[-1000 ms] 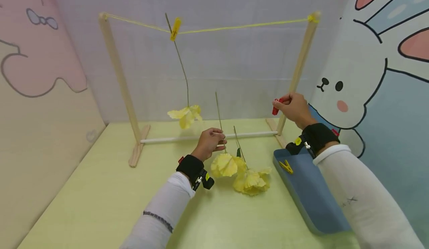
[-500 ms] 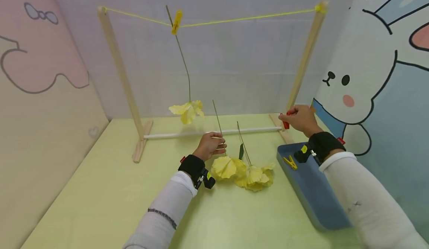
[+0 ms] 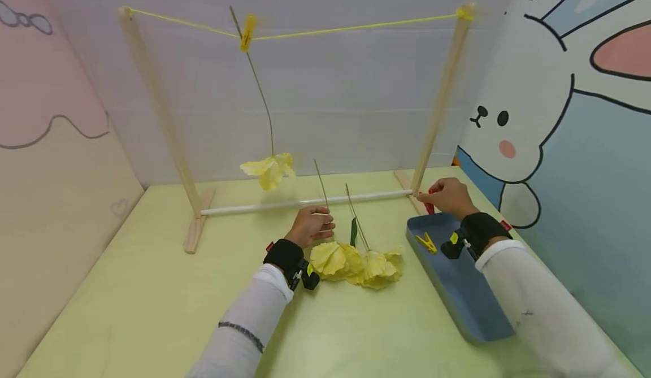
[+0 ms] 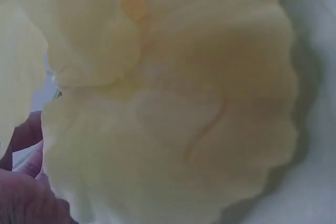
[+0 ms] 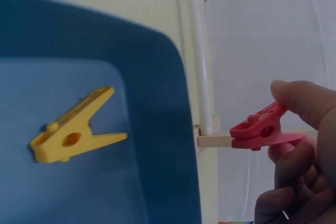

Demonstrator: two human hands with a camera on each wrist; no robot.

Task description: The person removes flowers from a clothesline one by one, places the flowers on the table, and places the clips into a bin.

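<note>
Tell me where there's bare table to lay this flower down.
Bare table lies left of the left hand, out to the frame's left post. It is crowded between the loose flowers and the blue tray.

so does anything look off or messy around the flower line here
Nothing is spilled or broken. The hanging flower is clipped upside down by a yellow peg, and the string sags there. The left hand holds a flower stem, the right hand a red peg.

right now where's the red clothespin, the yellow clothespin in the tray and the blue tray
red clothespin (image 5: 261, 131), right wrist view, middle of its body
yellow clothespin (image 5: 73, 132), right wrist view, by its pivot hole
blue tray (image 3: 460, 287), head view, bare floor
</note>
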